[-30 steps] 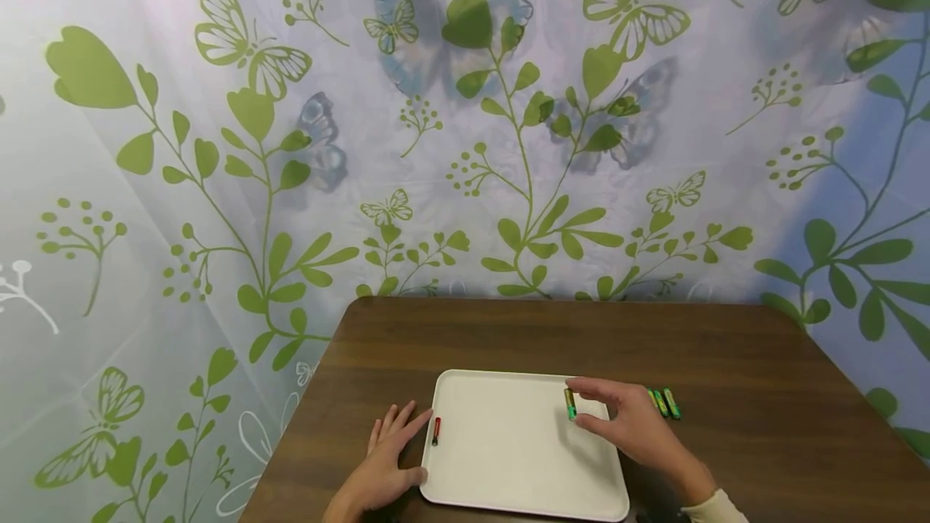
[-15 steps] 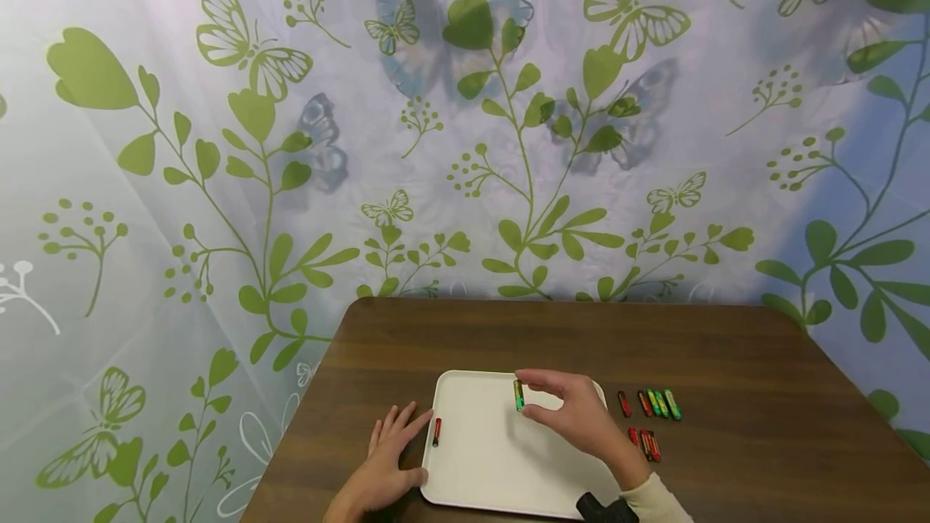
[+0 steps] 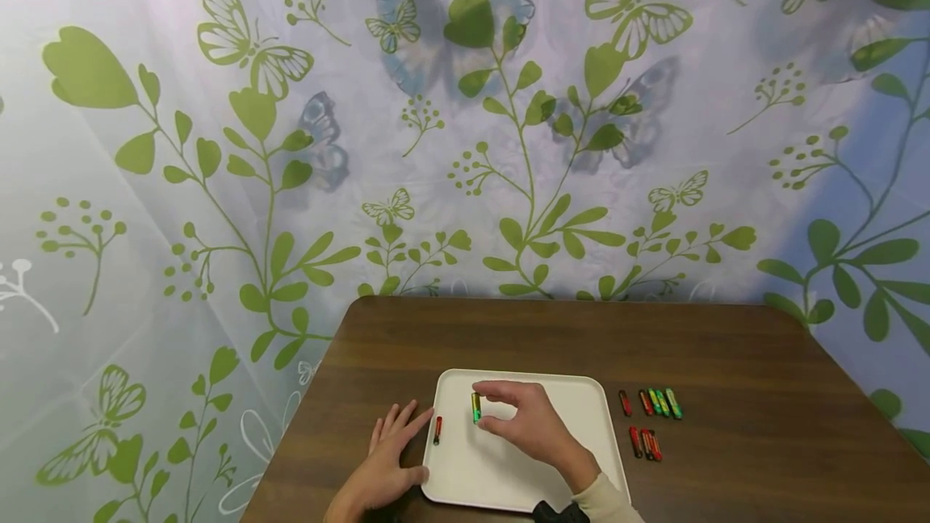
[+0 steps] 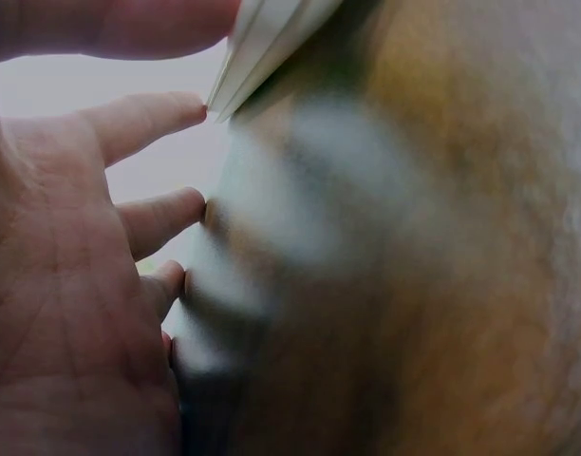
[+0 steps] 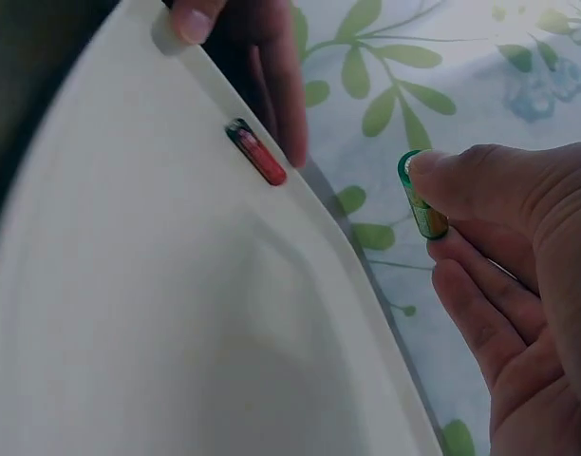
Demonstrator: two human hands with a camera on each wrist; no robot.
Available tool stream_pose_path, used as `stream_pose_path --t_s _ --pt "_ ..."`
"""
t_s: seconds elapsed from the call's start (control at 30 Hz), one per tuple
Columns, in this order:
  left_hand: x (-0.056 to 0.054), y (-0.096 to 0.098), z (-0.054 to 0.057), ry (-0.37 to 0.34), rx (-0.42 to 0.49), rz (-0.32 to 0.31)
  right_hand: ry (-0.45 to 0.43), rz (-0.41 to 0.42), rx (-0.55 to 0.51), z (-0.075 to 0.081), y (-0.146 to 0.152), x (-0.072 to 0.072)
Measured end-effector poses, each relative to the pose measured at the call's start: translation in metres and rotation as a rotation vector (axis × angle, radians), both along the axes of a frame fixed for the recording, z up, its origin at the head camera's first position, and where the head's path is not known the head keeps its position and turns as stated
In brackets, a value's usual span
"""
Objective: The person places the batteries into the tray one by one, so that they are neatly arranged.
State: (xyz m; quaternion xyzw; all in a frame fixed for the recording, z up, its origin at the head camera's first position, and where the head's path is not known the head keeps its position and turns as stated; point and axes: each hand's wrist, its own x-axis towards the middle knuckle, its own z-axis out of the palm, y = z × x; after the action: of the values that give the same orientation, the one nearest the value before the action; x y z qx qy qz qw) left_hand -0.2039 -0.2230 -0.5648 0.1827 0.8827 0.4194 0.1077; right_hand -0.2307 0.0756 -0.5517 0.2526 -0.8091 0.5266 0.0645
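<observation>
My right hand (image 3: pixel 534 424) pinches a green battery (image 3: pixel 475 407) by its ends, thumb at the near end, above the left half of a white tray (image 3: pixel 538 479). The same green battery (image 5: pixel 423 199) appears between thumb and fingers in the right wrist view. On the tray, beside its left rim, lies a red battery (image 3: pixel 437 430). My left hand (image 3: pixel 385 462) rests at the tray's left edge, fingers spread and straight, the thumb touching the rim. In the left wrist view the left hand's fingertips (image 4: pixel 191 204) meet the table next to the tray's rim (image 4: pixel 267 57).
Right of the tray, several more batteries lie on the brown table (image 3: pixel 756 426): a back row of red and green batteries (image 3: pixel 657 403) and a nearer group of red batteries (image 3: pixel 646 443). A patterned curtain (image 3: pixel 465 144) hangs behind the table.
My right hand has moved left across the tray with the green battery in its grip, uncovering the batteries on the table at the right. The left hand has stayed in place.
</observation>
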Motion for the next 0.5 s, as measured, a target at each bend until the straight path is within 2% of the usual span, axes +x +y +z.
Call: stream_pose_path --t_s 0.13,0.5 --pt "0.000 0.001 0.002 0.005 0.003 0.000 -0.005 0.019 0.008 -0.006 -0.012 -0.002" --pt "0.002 0.001 0.002 0.012 0.010 -0.008 0.004 0.013 0.121 -0.021 -0.035 0.001"
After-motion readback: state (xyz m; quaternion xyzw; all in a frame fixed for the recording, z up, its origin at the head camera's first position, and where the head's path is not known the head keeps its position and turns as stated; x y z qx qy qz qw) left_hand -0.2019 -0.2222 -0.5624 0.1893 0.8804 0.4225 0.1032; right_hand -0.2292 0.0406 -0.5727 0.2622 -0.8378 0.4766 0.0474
